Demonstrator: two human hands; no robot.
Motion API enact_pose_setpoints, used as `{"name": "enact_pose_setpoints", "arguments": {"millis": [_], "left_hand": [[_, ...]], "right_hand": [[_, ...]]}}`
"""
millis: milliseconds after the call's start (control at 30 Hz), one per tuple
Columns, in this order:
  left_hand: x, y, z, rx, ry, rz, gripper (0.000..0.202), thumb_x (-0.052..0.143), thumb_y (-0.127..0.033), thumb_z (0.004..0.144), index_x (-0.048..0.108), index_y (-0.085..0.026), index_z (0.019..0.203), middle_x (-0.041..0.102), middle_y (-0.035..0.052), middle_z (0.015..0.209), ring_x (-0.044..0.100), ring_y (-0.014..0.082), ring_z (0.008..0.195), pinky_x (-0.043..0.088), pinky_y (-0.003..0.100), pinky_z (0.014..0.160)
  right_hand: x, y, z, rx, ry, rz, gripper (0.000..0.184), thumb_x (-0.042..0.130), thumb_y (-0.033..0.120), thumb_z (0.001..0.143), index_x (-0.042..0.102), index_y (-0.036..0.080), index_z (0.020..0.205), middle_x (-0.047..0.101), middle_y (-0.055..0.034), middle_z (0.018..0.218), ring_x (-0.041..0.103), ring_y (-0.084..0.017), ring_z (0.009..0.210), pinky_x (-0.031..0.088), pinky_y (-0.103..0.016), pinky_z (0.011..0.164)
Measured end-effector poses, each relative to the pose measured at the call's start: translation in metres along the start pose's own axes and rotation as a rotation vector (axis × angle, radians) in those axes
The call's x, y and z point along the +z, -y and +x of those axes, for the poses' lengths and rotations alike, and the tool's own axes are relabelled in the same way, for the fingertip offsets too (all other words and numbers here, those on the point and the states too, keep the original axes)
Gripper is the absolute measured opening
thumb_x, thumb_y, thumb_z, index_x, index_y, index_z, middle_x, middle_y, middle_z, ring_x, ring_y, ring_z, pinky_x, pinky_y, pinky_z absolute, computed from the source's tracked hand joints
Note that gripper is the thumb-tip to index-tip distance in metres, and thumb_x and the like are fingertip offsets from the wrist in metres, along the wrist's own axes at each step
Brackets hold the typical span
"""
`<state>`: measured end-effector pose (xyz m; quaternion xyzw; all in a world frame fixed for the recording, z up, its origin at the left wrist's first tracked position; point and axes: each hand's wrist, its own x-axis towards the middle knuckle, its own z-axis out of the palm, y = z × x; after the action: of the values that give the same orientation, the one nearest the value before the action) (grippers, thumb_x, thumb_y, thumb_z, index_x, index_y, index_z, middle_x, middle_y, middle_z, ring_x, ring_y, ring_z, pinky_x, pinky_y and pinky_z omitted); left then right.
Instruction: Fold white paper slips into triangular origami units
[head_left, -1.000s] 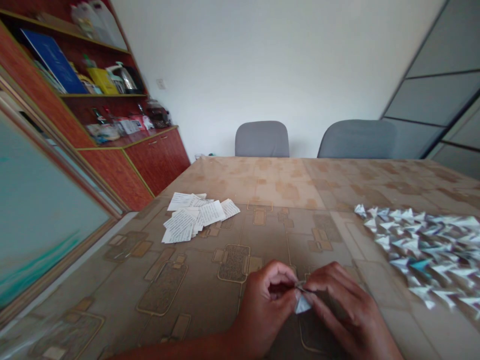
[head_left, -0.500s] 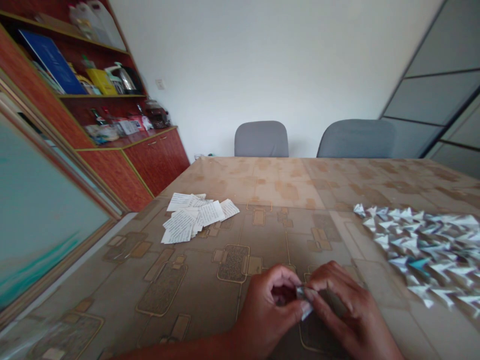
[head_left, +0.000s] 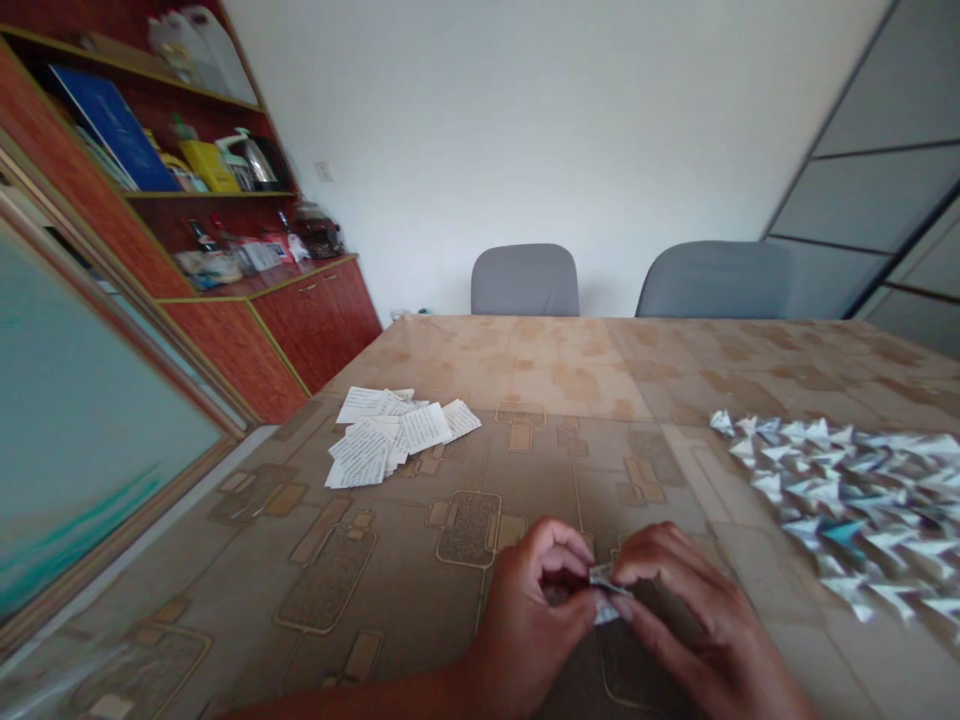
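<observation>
Between my two hands is a small folded piece of printed paper (head_left: pixel 607 612), held just above the table near its front. My left hand (head_left: pixel 529 610) pinches the paper's left side between thumb and fingers. From the right, my right hand (head_left: pixel 686 600) grips the other side with thumb and index finger. The fingertips cover part of the folds. Farther off on the left lies a loose pile of flat printed paper slips (head_left: pixel 386 440). Many folded paper pieces (head_left: pixel 847 500), with pointed white tips and one teal patch, stand in rows on the right.
A patterned brown cloth covers the table (head_left: pixel 547 470). Beyond its far edge stand two grey chairs (head_left: pixel 525 280) against a white wall. At the left is a red wooden cabinet (head_left: pixel 300 330) with bottles, a kettle and boxes on its shelves.
The paper between my fingers has turned and spread a little, showing more of its printed face. My hands have shifted only slightly; the pile and the rows lie as before.
</observation>
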<state>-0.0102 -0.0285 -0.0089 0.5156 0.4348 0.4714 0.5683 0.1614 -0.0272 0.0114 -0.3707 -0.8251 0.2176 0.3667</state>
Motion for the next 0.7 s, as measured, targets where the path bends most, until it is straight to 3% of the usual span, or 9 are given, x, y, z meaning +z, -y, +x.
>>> {"name": "enact_pose_setpoints", "arguments": {"millis": [333,533,700], "left_hand": [[0.000,0.001,-0.003,0.015,-0.002,0.045,0.016,0.070,-0.014,0.072,0.054,-0.017,0.073,0.061,-0.0017,0.067,0.060,0.0125,0.065,0.043,0.020,0.061],[-0.001,0.001,-0.001,-0.040,0.035,-0.065,0.018,0.071,-0.015,0.071,0.056,-0.016,0.082,0.063,-0.0012,0.072,0.060,0.0125,0.068,0.044,0.020,0.062],[-0.002,0.000,0.000,-0.037,0.016,-0.019,0.016,0.070,-0.012,0.070,0.056,-0.016,0.078,0.060,-0.0033,0.066,0.057,0.0104,0.061,0.042,0.018,0.058]], "right_hand": [[0.007,-0.002,-0.003,0.133,-0.060,0.139,0.010,0.055,0.018,0.090,0.056,0.022,0.081,0.062,0.0009,0.075,0.062,-0.015,0.070,0.049,-0.023,0.062],[0.011,-0.005,-0.004,0.201,-0.056,0.208,0.014,0.055,0.023,0.091,0.058,0.021,0.078,0.061,0.0007,0.074,0.061,-0.015,0.069,0.048,-0.023,0.063],[0.012,-0.007,-0.004,0.275,-0.047,0.306,0.014,0.056,0.026,0.090,0.059,0.021,0.077,0.060,0.0010,0.070,0.060,-0.015,0.066,0.048,-0.023,0.059]]}}
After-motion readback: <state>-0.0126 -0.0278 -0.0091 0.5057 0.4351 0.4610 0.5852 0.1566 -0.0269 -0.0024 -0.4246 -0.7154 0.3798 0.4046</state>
